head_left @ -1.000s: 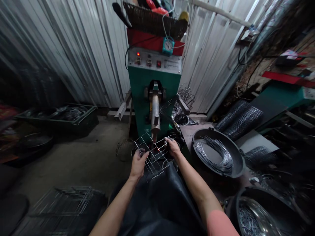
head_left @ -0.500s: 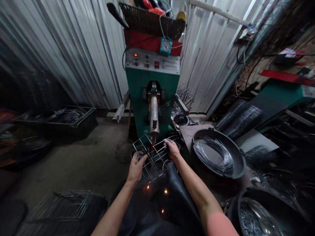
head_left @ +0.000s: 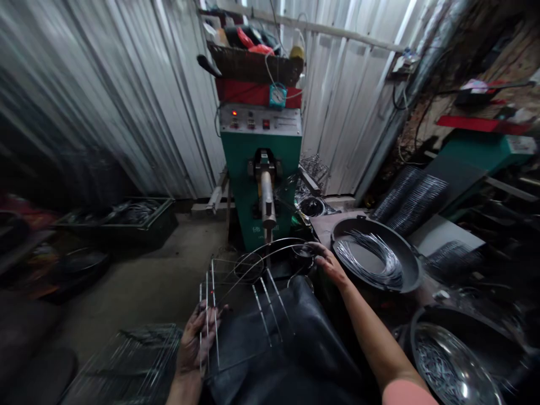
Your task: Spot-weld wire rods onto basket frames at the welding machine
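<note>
My left hand [head_left: 198, 332] grips the left side of a wire rack [head_left: 262, 315] made of thin straight rods, tilted above my lap. A curved wire [head_left: 291, 246] arches from the rack towards my right hand [head_left: 331, 267], whose fingers are closed at its far end. Whether this wire is joined to the rack, I cannot tell. Just beyond the curved wire is the metal electrode arm [head_left: 267, 202] of a green spot welder [head_left: 236, 169], with a red lamp lit on its panel. The rack is apart from the electrode tip.
To the right, a round pan [head_left: 337, 247] holds a bundle of curved wires, and a metal bowl [head_left: 464, 365] holds small wire pieces. Stacked wire racks [head_left: 130, 360] lie at lower left. A green bin [head_left: 156, 225] stands on the floor behind. A dark apron [head_left: 312, 337] covers my lap.
The rack has come back from the electrode towards my body and turned. My left hand moved down and left, my right hand slightly right. The orange sparks are gone, and the curved wire shows plainly.
</note>
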Motion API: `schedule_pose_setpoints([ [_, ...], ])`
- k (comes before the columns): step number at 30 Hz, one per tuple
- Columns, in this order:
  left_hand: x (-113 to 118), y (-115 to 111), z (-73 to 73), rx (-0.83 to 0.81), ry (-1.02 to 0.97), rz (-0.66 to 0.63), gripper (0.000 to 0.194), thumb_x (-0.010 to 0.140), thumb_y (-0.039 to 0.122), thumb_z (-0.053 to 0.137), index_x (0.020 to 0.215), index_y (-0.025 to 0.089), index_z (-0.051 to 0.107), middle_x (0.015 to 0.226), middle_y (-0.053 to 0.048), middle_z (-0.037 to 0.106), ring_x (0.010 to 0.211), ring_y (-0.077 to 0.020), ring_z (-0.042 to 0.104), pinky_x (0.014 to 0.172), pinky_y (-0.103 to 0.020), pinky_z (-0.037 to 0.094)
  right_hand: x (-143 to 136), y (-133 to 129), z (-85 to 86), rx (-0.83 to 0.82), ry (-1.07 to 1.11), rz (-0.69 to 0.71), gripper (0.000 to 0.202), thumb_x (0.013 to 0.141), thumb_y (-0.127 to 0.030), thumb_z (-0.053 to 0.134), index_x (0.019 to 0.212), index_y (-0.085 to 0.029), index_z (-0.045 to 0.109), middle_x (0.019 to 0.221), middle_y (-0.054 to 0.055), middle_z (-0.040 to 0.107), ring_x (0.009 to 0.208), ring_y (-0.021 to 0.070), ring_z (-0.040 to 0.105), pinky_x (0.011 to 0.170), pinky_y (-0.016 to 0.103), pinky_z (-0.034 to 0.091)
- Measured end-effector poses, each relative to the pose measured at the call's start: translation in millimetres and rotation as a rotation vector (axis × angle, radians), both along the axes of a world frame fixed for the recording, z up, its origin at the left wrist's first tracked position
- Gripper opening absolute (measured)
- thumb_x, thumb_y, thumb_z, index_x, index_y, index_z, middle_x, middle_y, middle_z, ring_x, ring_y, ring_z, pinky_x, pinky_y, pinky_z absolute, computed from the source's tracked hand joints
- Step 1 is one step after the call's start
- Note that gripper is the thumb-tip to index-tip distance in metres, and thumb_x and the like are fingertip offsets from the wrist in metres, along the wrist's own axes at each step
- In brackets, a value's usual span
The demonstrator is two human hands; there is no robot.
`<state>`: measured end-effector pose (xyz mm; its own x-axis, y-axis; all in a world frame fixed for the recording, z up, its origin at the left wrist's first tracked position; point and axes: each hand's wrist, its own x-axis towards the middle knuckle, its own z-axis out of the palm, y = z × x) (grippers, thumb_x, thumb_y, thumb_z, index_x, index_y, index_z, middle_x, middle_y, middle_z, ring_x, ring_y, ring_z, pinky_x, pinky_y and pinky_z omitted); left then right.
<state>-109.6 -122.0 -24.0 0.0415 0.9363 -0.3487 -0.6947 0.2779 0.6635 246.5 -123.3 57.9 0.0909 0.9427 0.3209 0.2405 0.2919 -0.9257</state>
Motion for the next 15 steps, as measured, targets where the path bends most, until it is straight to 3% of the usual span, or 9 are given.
schedule_pose_setpoints([
  [3,0.9,-1.9,4.7,0.134,-0.019,-0.054,0.024,0.057,0.031,0.073,0.074,0.021,0.06,0.052,0.007,0.044,0.054,-0.011,0.049,0.086,-0.04,0.051,-21.2,-7.0,23.6,0.088,-0.11,-0.063,0.029,0.075,-0.045,0.053,0.08,-0.019,0.066,0.072,0.003,0.064,0.07,0.0187,0.058,0.068,0.03,0.046],
  [6,-3.2,6.0,11.8,0.15,0.191,-0.106,0.039,0.056,0.034,0.075,0.089,0.019,0.063,0.077,-0.003,0.062,0.078,-0.0183,0.059,0.092,-0.043,0.044,-41.4,-17.2,50.6,0.192,-0.232,-0.12,0.029,0.073,-0.046,0.053,0.067,-0.02,0.064,0.063,0.003,0.062,0.059,0.0172,0.056,0.058,0.027,0.045],
  [8,-7.7,10.7,25.9,0.169,0.41,0.034,0.048,0.054,0.031,0.077,0.098,0.018,0.062,0.095,-0.008,0.064,0.096,-0.023,0.058,0.094,-0.042,0.04,-53.3,-20.7,68.0,0.22,-0.352,-0.091,0.025,0.07,-0.044,0.057,0.065,-0.02,0.063,0.061,0.002,0.063,0.057,0.0169,0.057,0.055,0.026,0.045],
  [10,-10.4,11.6,52.3,0.346,0.569,0.151,0.05,0.061,0.033,0.074,0.107,0.019,0.061,0.107,-0.011,0.063,0.107,-0.0252,0.054,0.098,-0.041,0.036,-65.0,-20.3,81.5,0.243,-0.468,-0.034,0.022,0.068,-0.043,0.061,0.066,-0.021,0.064,0.06,0.002,0.063,0.055,0.0163,0.057,0.053,0.025,0.045],
  [11,-10.0,10.7,69.8,0.478,0.644,0.148,0.05,0.065,0.034,0.071,0.112,0.02,0.059,0.113,-0.011,0.061,0.111,-0.0255,0.052,0.099,-0.041,0.035,-70.6,-19.3,86.3,0.255,-0.513,0.002,0.021,0.068,-0.043,0.062,0.066,-0.022,0.065,0.059,0.002,0.063,0.053,0.0161,0.057,0.052,0.024,0.045],
  [13,-5.1,8.3,108.9,0.776,0.82,0.086,0.047,0.074,0.035,0.064,0.118,0.021,0.057,0.125,-0.011,0.055,0.119,-0.0248,0.046,0.103,-0.039,0.029,-79.6,-17.2,93.1,0.271,-0.571,0.051,0.022,0.066,-0.046,0.063,0.065,-0.023,0.065,0.058,0.001,0.063,0.051,0.0161,0.057,0.049,0.024,0.045],
  [15,4.1,8.9,144.8,1.025,0.952,-0.05,0.046,0.078,0.035,0.06,0.122,0.023,0.055,0.122,-0.008,0.057,0.115,-0.0228,0.048,0.101,-0.036,0.03,-83.3,-15.7,98.9,0.251,-0.585,0.037,0.025,0.066,-0.049,0.062,0.067,-0.024,0.065,0.057,0.001,0.063,0.05,0.0165,0.057,0.046,0.024,0.044],
])
